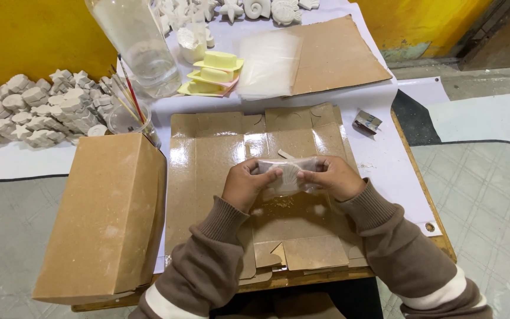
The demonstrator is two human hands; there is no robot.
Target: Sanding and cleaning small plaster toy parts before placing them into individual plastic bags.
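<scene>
In the head view, the middle of the frame holds a flattened cardboard box (219, 159), brown and glossy where light strikes its taped or laminated face, its flaps spread out on a table (438, 239) covered by a pale sheet. Over it, just below the frame's centre, the left hand (247, 184) and right hand (333, 176) meet around a white shell-shaped cast (289, 172), ribbed like a scallop and wrapped in thin, clear, crinkled plastic film; the fingers of both hands are curled closed, pinching the wrapped cast at its left and right ends, so the shell sits between the two thumbs, raised a little above the cardboard. Fine pale crumbs lie on the cardboard directly beneath it. Both wrists wear ribbed brown knit sleeves with a white stripe. At the left of the frame stands a closed plain brown carton (104, 218), matte and dusty. Above it, in the upper left, a heap of white plaster figures (36, 112), stars and shells, chalky and unpainted, lies against a yellow wall. Beside them a clear cup with brushes (130, 115) stands near a tall clear plastic container (137, 44). At the top centre are pale yellow moulds (216, 71), stacked, then a translucent plastic sheet (267, 64) lying on a flat brown board (340, 56). A small crumpled foil wrapper (366, 121) lies at the right.
</scene>
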